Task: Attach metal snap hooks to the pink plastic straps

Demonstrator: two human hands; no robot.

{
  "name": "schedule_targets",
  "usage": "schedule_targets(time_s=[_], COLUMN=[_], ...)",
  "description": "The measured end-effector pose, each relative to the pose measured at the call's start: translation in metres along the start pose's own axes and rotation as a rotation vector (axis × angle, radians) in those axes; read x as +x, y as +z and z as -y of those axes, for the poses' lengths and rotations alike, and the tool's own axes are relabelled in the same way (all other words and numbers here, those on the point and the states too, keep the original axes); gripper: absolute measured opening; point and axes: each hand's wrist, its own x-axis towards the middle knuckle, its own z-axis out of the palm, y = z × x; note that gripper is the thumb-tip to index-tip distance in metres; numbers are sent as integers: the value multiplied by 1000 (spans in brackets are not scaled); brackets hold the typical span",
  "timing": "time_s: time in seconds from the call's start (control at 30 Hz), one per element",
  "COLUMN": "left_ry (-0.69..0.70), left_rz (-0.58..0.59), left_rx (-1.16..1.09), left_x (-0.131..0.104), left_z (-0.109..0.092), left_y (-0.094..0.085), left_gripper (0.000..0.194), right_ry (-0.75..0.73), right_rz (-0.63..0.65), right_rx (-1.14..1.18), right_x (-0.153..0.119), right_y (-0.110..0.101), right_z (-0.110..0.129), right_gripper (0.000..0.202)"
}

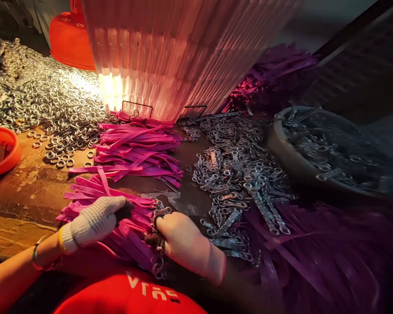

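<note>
My left hand point(96, 222), in a dotted white knit glove with darkened fingertips, is closed over a bundle of purple straps point(131, 235). At the right end of that bundle, my gloved right hand point(183, 242) is closed around the metal rings and links point(159, 261) on the strap ends. Its dark fingertips curl toward me, and the exact grip is partly hidden. Just beyond my hands, a second heap of purple straps point(134, 148) lies on the table. A red cloth-like surface with white lettering point(137, 296) shows below the bundle.
A large pile of metal rings point(59, 104) lies at the left under a red lamp point(70, 39), near an orange bowl point(11, 152). Corrugated sheeting point(183, 56) stands behind. On the right are flat metal links point(236, 174), a basin point(281, 135) of metal pieces and more purple straps point(314, 257).
</note>
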Motion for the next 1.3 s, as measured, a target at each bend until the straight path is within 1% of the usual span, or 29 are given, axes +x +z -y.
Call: schedule_targets(time_s=[0.07,0.1,0.13,0.17,0.2,0.23,0.27,0.33,0.4,0.43,0.5,0.53,0.6,0.67,0.73,0.8,0.9,0.93,1.0,1.03,1.07,1.13,1.2,1.23,1.3], left_ry=[-86,-131,-200,-276,-348,-415,-474,-535,-533,-518,-480,-456,-411,-352,-266,-161,-5,52,142,159,153,80,-13,-54,-115], left_rz=[-77,-83,-81,-74,-65,-44,-6,104,228,265,282,275,252,220,170,129,79,42,-39,-60,-59,-14,16,21,38], left_rx=[-195,-296,-430,-581,-735,-874,-987,-1121,-1161,-1157,-1088,-1019,-835,-645,-515,-419,-188,-88,57,63,9,-198,-365,-397,-387], left_x=[1,3,6,9,13,17,21,28,31,32,32,30,27,22,18,16,13,12,9,8,6,1,-2,-4,-5], left_z=[-4,-6,-8,-9,-10,-10,-10,-9,-9,-9,-10,-11,-15,-19,-21,-20,-13,-11,-9,-10,-12,-19,-26,-28,-29], left_y=[-7,-8,-7,-5,-2,1,4,9,12,13,15,16,18,20,24,29,35,37,38,39,39,39,39,39,39], left_gripper=[16,22,28,32,34,35,37,45,52,53,48,44,40,41,45,49,52,52,52,52,52,52,46,42,37], right_ry=[25,77,189,334,430,448,442,397,386,387,399,413,454,457,375,257,127,90,47,46,64,134,221,249,272], right_rz=[-72,-129,-199,-236,-208,-162,-120,-65,-50,-47,-59,-86,-212,-379,-488,-491,-438,-434,-430,-438,-453,-515,-583,-599,-609], right_rx=[75,85,34,-91,-247,-365,-435,-485,-495,-508,-525,-513,-409,-162,194,533,888,963,1078,1111,1127,1117,1091,1090,1089], right_x=[-2,-3,-3,-4,-4,-4,-4,-5,-8,-10,-15,-17,-20,-20,-16,-9,5,10,15,17,17,14,10,8,4], right_y=[-10,-15,-18,-20,-21,-19,-16,-8,1,5,12,15,20,23,23,21,15,13,10,9,8,7,8,9,14], right_z=[-30,-50,-71,-92,-112,-129,-143,-160,-166,-167,-167,-166,-160,-142,-110,-69,-11,3,20,24,27,29,32,34,38], right_gripper=[18,21,26,27,25,24,23,22,24,25,27,27,27,31,35,31,41,43,46,45,42,34,27,26,27])
